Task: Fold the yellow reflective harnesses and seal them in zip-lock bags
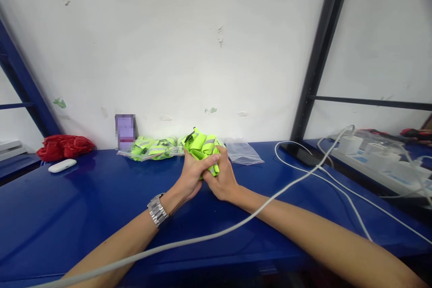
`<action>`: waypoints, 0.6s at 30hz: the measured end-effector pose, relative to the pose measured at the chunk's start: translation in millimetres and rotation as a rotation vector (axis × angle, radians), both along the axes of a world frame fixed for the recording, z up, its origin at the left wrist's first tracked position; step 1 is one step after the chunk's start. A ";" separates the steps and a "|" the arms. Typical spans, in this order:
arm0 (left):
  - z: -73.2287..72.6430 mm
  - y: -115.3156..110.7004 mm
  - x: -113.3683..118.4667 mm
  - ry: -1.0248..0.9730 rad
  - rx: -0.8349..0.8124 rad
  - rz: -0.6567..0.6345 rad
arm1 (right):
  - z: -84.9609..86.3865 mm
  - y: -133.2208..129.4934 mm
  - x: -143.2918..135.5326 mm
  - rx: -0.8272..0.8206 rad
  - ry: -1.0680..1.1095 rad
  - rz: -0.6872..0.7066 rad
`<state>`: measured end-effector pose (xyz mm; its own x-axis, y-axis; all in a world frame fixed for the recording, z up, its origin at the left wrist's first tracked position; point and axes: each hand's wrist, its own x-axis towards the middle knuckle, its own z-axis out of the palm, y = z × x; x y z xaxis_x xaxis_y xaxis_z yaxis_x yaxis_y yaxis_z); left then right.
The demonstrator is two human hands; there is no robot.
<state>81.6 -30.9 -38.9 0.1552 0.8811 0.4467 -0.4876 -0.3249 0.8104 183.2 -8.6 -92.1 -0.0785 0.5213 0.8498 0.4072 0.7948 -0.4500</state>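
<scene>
Bunched up between my hands is a neon-yellow reflective vest with grey stripes, held just above the blue table. My left hand, with a metal watch at its wrist, is closed round the vest's left side. From the right, my right hand grips the same bundle, its fingers partly hidden behind it. Beyond my left hand lie more neon-yellow vests in clear bags along the wall. A flat clear zip bag rests behind my right hand.
At the left are a red crumpled bag and a white case. An upright phone leans on the wall. A white cable crosses in front of my right forearm. To the right lie a dark phone and a power strip with chargers.
</scene>
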 end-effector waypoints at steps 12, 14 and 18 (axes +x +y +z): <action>-22.8 9.5 7.9 -0.223 -0.402 -0.265 | 14.9 11.2 7.1 0.169 -0.037 0.007; -22.2 11.4 6.7 -0.237 -0.415 -0.212 | 13.8 11.5 9.4 0.136 -0.104 0.032; -16.7 15.9 3.7 -0.220 -0.327 -0.008 | 11.3 12.2 16.1 0.059 -0.263 0.039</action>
